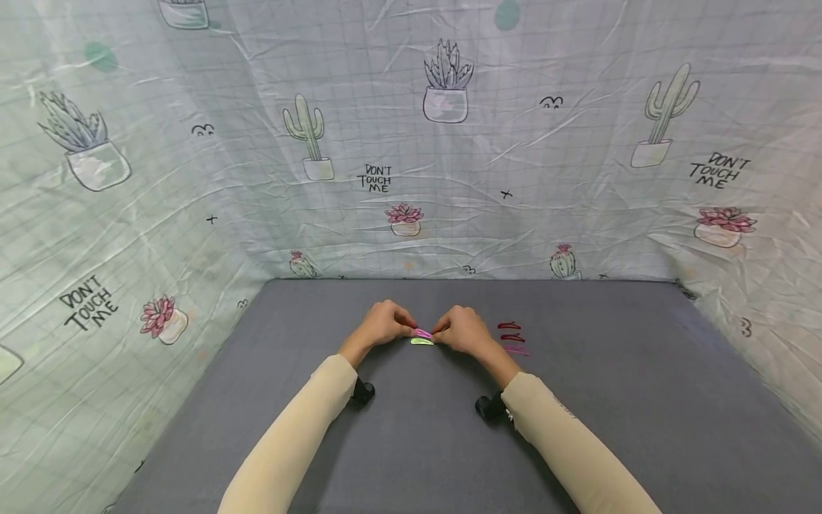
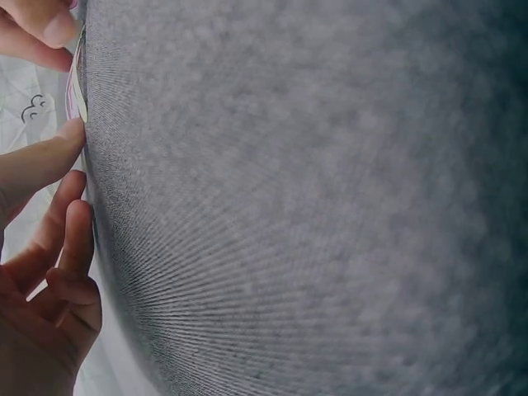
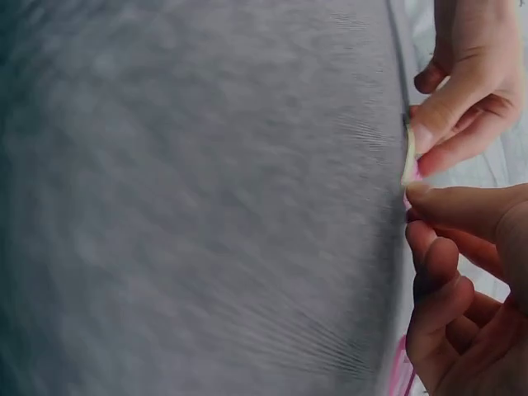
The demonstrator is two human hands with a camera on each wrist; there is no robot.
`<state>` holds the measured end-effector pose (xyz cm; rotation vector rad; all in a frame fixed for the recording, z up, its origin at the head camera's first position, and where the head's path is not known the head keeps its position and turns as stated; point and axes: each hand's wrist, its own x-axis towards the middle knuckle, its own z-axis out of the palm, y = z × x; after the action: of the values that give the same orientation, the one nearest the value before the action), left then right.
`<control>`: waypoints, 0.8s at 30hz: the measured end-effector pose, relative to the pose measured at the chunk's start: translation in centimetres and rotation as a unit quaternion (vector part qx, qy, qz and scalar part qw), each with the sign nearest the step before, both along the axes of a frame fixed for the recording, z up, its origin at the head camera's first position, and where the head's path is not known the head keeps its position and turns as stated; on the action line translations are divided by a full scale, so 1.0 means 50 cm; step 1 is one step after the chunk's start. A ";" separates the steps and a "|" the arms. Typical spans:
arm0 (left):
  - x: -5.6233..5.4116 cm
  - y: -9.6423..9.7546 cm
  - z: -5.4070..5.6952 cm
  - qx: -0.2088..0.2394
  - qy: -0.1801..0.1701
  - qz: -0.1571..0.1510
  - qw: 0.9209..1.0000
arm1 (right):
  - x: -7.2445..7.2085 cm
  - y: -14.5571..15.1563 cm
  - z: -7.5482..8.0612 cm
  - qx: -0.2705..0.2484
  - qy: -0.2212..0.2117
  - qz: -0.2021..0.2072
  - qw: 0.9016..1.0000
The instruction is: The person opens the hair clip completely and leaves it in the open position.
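A pink hair clip (image 1: 422, 333) lies between my two hands over the grey table. My left hand (image 1: 385, 323) pinches its left end with thumb and fingertips, while my right hand (image 1: 464, 330) pinches the right end. Just nearer to me, a yellow-green hair clip (image 1: 422, 342) lies flat on the table, close to the pink one. In the left wrist view both clips show edge-on, and the yellow-green clip (image 2: 81, 95) partly covers the pink. The right wrist view has the yellow-green clip (image 3: 408, 157) beside both thumbs; the fingers hide much of the pink clip.
To the right of my right hand lie two dark red hair clips, the farther clip (image 1: 509, 325) and the nearer clip (image 1: 513, 338), with a magenta clip (image 1: 516, 350) below them. A patterned cloth (image 1: 475, 214) hangs behind the grey table (image 1: 417, 442) and along its sides.
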<state>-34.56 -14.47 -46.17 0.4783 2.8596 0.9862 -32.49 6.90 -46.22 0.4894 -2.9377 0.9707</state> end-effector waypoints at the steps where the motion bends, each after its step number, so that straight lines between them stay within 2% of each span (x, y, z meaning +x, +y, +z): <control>1: 0.000 0.000 0.000 -0.002 -0.001 -0.001 1.000 | 0.000 -0.002 -0.003 -0.002 -0.002 -0.002 1.000; 8: -0.002 0.002 0.001 -0.015 0.010 -0.003 1.000 | -0.004 -0.005 -0.012 -0.018 -0.011 -0.020 1.000; 17: -0.003 0.004 -0.005 -0.020 0.016 0.003 1.000 | -0.010 -0.008 -0.015 -0.040 -0.013 -0.010 0.999; 24: -0.005 0.004 -0.004 -0.030 0.024 -0.010 0.999 | -0.012 -0.013 -0.015 -0.053 -0.024 -0.010 0.998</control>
<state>-34.79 -14.24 -46.38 0.5304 2.9122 0.8955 -33.10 6.26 -46.99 0.4370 -2.9064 1.1449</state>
